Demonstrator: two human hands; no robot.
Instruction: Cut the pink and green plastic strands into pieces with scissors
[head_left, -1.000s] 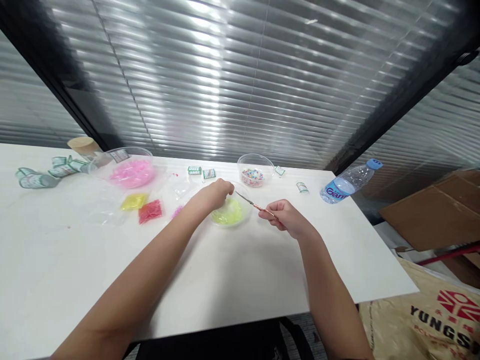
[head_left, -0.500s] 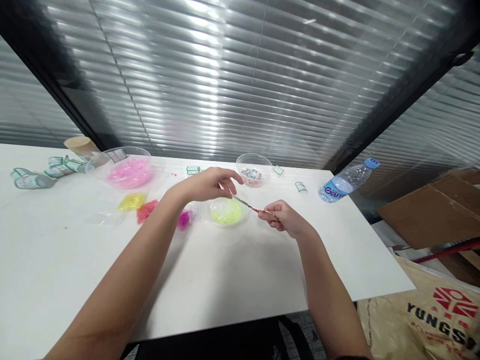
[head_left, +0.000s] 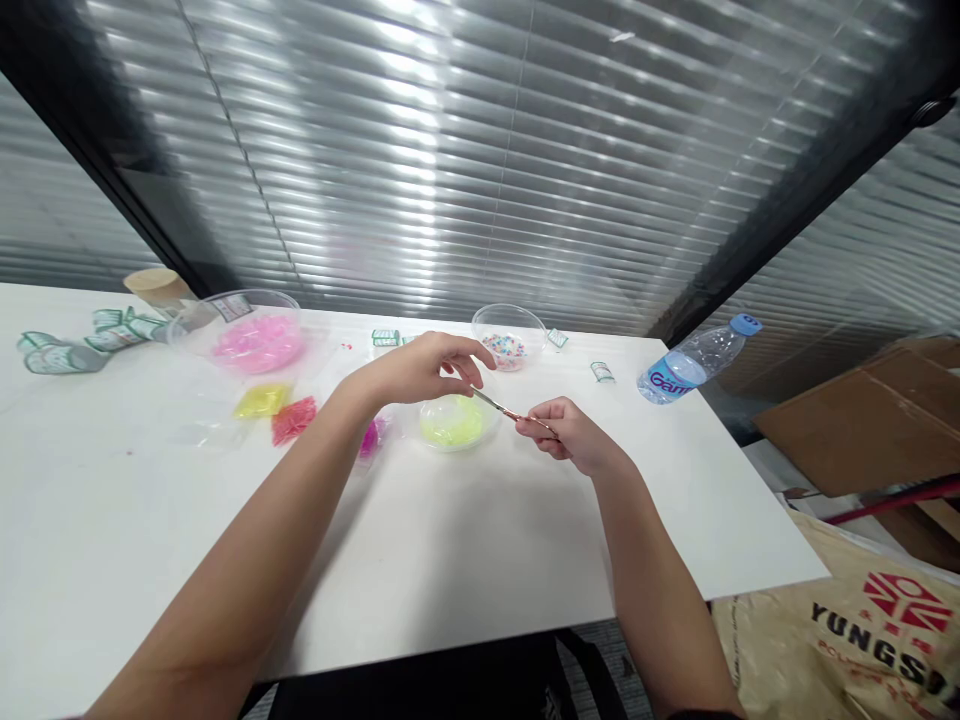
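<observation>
In front of me, my right hand (head_left: 559,430) is closed round the copper-coloured handles of slim scissors (head_left: 498,405), whose silver blades point up and left. My left hand (head_left: 435,370) reaches in from the left, its thumb and a fingertip closed at the blade tip, the index finger raised. Whether a small bit is pinched there cannot be made out. Below the blades, a clear shallow bowl (head_left: 452,446) holds yellow-green pieces. Just behind the left fingertips stands a clear bowl (head_left: 517,312) of multicoloured beads.
To the left lie a large clear bowl (head_left: 289,303) with pink pieces, a yellow packet (head_left: 262,400), a red packet (head_left: 294,420) and a magenta packet (head_left: 370,440). Crumpled green-printed wrappers (head_left: 60,355) lie far left. A water bottle (head_left: 694,365) stands right, near cardboard boxes (head_left: 862,415).
My left hand has shifted slightly right, its fingers curling round the blade tip. My right hand and the scissors have hardly moved.
</observation>
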